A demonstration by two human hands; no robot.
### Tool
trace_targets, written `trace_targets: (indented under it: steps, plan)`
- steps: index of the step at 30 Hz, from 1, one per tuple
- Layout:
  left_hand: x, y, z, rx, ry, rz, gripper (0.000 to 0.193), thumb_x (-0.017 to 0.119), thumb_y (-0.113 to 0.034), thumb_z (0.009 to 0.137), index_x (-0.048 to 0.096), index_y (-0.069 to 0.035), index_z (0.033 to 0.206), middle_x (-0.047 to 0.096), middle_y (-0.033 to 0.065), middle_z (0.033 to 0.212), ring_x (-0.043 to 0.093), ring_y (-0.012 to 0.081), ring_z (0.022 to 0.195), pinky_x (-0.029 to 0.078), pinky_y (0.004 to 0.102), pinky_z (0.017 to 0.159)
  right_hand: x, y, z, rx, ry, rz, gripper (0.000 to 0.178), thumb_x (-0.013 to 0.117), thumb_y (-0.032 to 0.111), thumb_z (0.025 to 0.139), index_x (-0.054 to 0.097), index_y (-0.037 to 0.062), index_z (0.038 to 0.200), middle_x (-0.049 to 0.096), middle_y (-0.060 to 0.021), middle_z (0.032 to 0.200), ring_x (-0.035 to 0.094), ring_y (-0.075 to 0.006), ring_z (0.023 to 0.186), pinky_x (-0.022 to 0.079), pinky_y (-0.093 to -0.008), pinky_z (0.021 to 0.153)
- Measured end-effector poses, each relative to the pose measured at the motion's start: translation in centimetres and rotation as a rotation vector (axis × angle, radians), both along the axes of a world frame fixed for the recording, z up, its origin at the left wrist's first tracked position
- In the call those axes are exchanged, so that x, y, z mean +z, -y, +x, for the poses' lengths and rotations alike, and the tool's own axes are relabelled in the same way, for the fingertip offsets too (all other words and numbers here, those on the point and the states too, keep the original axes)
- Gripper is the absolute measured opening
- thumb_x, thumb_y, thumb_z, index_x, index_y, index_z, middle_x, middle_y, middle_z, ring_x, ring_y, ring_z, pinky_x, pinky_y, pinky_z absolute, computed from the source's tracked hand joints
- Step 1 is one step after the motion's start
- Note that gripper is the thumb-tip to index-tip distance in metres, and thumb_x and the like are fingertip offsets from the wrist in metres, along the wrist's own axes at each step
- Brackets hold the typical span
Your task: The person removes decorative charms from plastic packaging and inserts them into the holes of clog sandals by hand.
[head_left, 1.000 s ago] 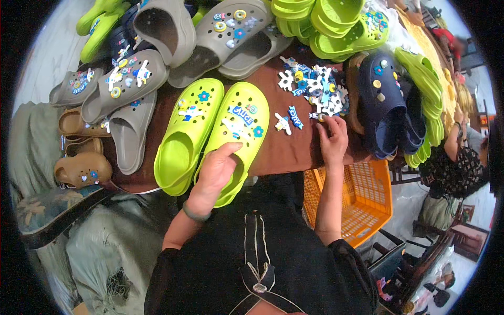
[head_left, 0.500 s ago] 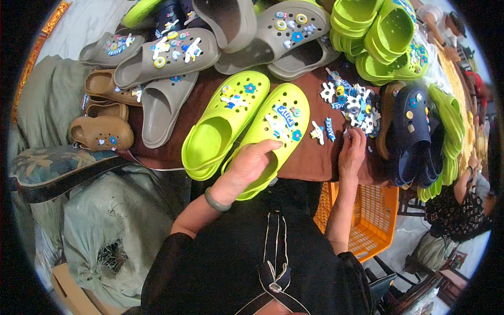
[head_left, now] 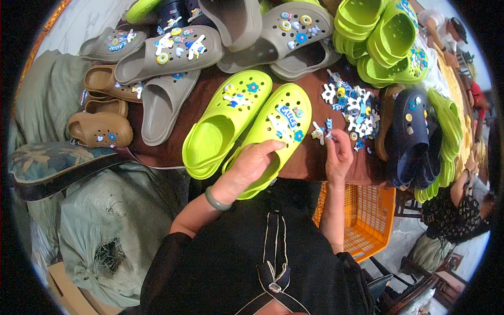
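My left hand (head_left: 253,165) is closed on the heel end of a lime-green clog (head_left: 294,107), its thumb on the upper. Blue and white shoe charms, with a flower and a candy swirl, sit in that clog's holes. Close on its left lies a second lime-green clog (head_left: 226,126) with a flower charm and a white figure charm. My right hand (head_left: 340,155) pinches a small pale shoe charm at its fingertips, mostly hidden. Just beyond those fingertips are a white figure charm (head_left: 317,133) and a blue label-shaped charm (head_left: 329,124) on the brown cloth (head_left: 302,165).
A heap of loose charms (head_left: 357,107) lies right of the clogs. Grey clogs (head_left: 178,50) fill the back, brown ones (head_left: 102,130) the left. Navy clogs (head_left: 409,131) and stacked green clogs (head_left: 449,123) stand right. An orange crate (head_left: 367,218) is below the table edge.
My right hand has drawn left from the edge of the charm heap, with a small charm between its fingertips. My left hand keeps its hold on the clog.
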State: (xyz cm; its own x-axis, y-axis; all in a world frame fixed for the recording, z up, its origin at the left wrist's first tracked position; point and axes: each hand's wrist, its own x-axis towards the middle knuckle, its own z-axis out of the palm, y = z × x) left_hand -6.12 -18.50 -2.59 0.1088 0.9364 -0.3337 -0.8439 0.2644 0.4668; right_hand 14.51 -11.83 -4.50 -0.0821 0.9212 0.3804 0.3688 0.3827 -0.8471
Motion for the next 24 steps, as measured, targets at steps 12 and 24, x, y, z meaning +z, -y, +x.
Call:
trace_targets:
  steps: [12, 24]
  plan:
    - [0.3, 0.2, -0.2, -0.023, 0.013, -0.03, 0.034, 0.06, -0.003, 0.084, 0.055, 0.002, 0.117, 0.063, 0.0103, 0.109, 0.06, 0.02, 0.101, 0.047, 0.0349, 0.093, 1.1, -1.0, -4.9, 0.15, 0.012, -0.036, 0.016, 0.071, 0.001, 0.077, 0.067, 0.0025, 0.092, 0.063, -0.0097, 0.097, 0.059, -0.0191, 0.09, 0.047, -0.0283, 0.079]
    - [0.5, 0.0, 0.1, -0.042, -0.015, -0.015, 0.037, 0.061, -0.007, 0.082, 0.054, 0.0, 0.119, 0.064, 0.0083, 0.105, 0.062, 0.0199, 0.097, 0.05, 0.0336, 0.086, 1.3, -1.0, -4.4, 0.174, -0.007, -0.129, 0.017, 0.069, 0.002, 0.079, 0.068, 0.0023, 0.096, 0.063, -0.0093, 0.096, 0.06, -0.019, 0.09, 0.048, -0.0282, 0.08]
